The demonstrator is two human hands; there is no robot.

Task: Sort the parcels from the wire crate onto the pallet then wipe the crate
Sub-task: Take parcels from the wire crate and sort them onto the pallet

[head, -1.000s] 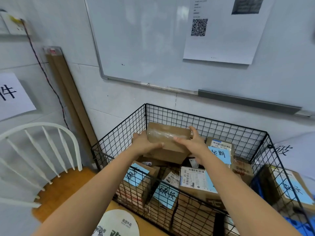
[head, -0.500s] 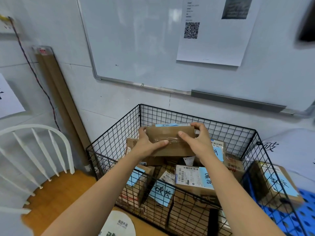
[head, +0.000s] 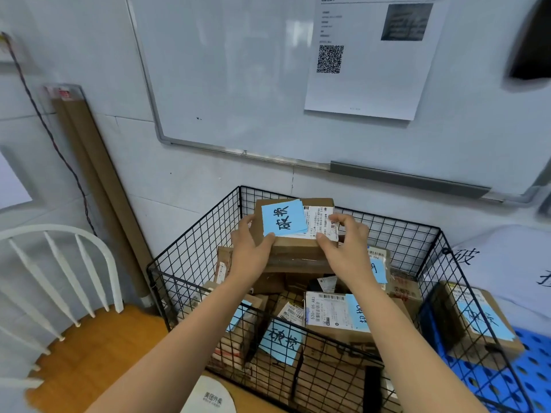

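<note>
On the rear wall: a whiteboard (head: 238,70) in a metal frame, carrying a printed sheet (head: 369,81) with a QR code and a dark photo.

At lower left: a white spindle-back chair (head: 56,263) with an orange wooden seat. A long brown cardboard tube (head: 98,186) leans against the wall behind it.

Centre and lower right: a black wire crate (head: 193,257), open-topped, holding a jumble of brown cardboard parcels (head: 337,317), several bearing blue handwritten notes and white barcode labels.

At far right, outside the crate: a blue perforated pallet (head: 533,374), with one brown box (head: 477,320) resting on it, a blue note on its top.

Above the crate's far half: one brown parcel (head: 295,248), lifted clear of the pile, its labelled face tilted toward the camera. A blue note (head: 283,219) with black characters and a white shipping label (head: 322,223) lie side by side on that face.

Left hand (head: 250,254): gripping the parcel's left edge, thumb on the front face.

Right hand (head: 346,248): gripping the right edge, thumb and fingers pinched over the shipping label.
</note>
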